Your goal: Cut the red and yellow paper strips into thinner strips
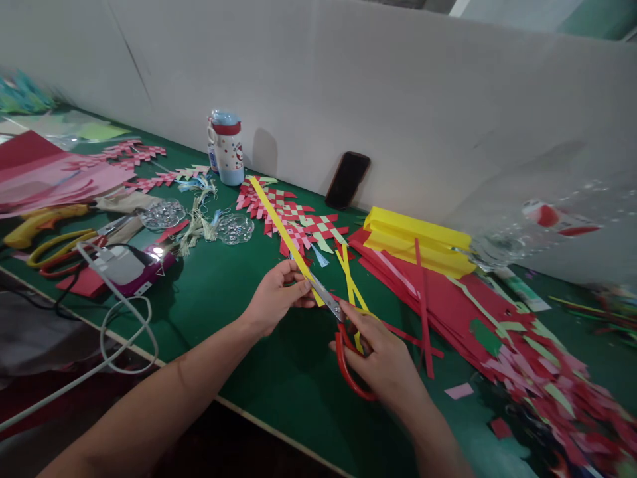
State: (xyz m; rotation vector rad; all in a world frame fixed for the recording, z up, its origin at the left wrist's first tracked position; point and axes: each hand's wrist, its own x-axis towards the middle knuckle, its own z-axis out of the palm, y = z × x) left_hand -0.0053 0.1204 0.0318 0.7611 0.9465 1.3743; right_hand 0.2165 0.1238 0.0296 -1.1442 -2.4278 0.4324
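My left hand (279,292) is closed in a pinch on a long yellow paper strip (279,226), near its lower end. The strip slants up and away to the left over a row of woven red, pink and green paper pieces (293,219). In my right hand (381,348) are scissors (348,372) with a red and yellow handle. Their blades lie against the strip's lower end, close to my left fingertips; I cannot tell whether they cut into it. Loose yellow strips (348,272) lie crossed just beyond the scissors.
Folded yellow paper (418,236), red sheets (398,275) and a plastic bottle (527,226) are at the right, near heaped paper scraps (552,392). A phone (348,179) leans on the wall beside a flask (230,149). Left are a glue gun (44,222), other scissors (62,249) and a white cable (107,318).
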